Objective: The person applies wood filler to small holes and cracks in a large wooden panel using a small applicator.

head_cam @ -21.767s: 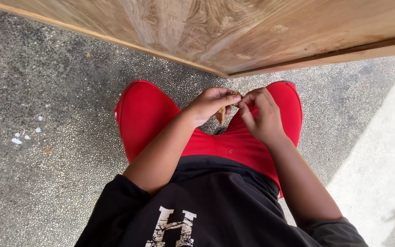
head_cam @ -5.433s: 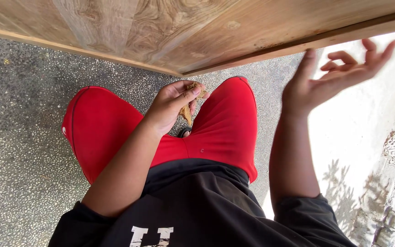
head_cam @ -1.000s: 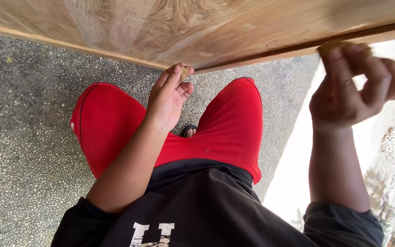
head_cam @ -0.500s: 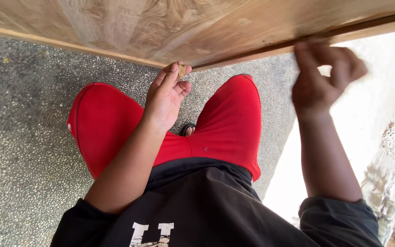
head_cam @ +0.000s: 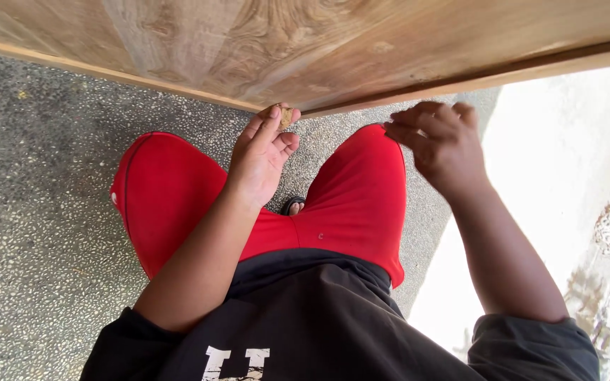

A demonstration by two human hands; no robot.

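The person sits with knees apart in red shorts [head_cam: 347, 197] and a black shirt [head_cam: 298, 324], looking down past a wide, pale brown wooden board with swirling grain [head_cam: 305, 42] that fills the top of the view from 10 to 2 o'clock. The left hand [head_cam: 262, 152] is raised at about 12 o'clock from the lap, its fingers [head_cam: 271, 123] pinching a small, tan, crumbly scrap of fibrous material [head_cam: 286, 116] right at the lower edge of the board; whether the scrap touches the wood cannot be told. The right hand [head_cam: 440, 144] hovers at about 2 o'clock, above the right knee and just below the board's edge, its fingers curled loosely inward with the tips drawn close together; whether anything lies between them cannot be told. The two hands are apart, with the right thigh between them. Beneath the legs lies a dark grey speckled stone floor [head_cam: 44, 197], stretching from 7 to 10 o'clock. At 3 o'clock a bright, pale concrete strip [head_cam: 566, 169] runs alongside. A dark sandal [head_cam: 292, 205] shows between the thighs.
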